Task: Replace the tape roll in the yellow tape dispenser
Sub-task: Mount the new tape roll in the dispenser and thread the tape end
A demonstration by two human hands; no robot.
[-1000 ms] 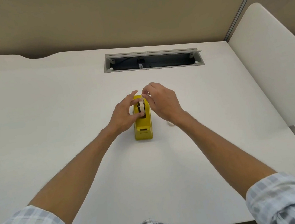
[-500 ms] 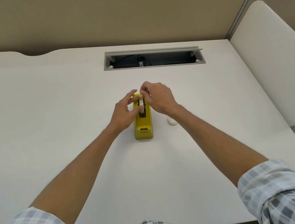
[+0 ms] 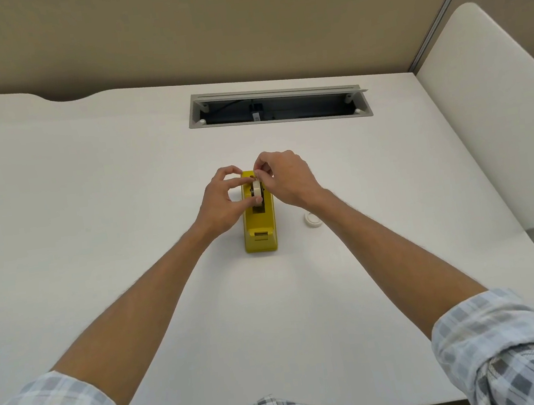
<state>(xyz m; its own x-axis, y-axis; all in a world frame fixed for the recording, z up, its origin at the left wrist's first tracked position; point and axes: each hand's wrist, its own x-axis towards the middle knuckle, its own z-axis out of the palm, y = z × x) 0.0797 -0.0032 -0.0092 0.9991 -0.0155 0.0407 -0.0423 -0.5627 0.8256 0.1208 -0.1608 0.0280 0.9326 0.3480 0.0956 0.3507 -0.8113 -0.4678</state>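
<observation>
Wide bare desk (image 3: 95,222) to the left and near side, open for passing; at centre, yellow tape dispenser (image 3: 259,226) standing, crowded at its far end by left hand (image 3: 222,200) and right hand (image 3: 286,180) meeting over tape roll (image 3: 256,188); small white disc (image 3: 312,220) just right; open cable slot (image 3: 278,106) farther back; partition wall (image 3: 205,26) closing far side; side panel (image 3: 489,117) blocking right.

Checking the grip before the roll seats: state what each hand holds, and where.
Left hand pinches the tape roll by its rim, over the yellow dispenser. Right hand pinches at the roll's top; exactly what, unclear.
</observation>
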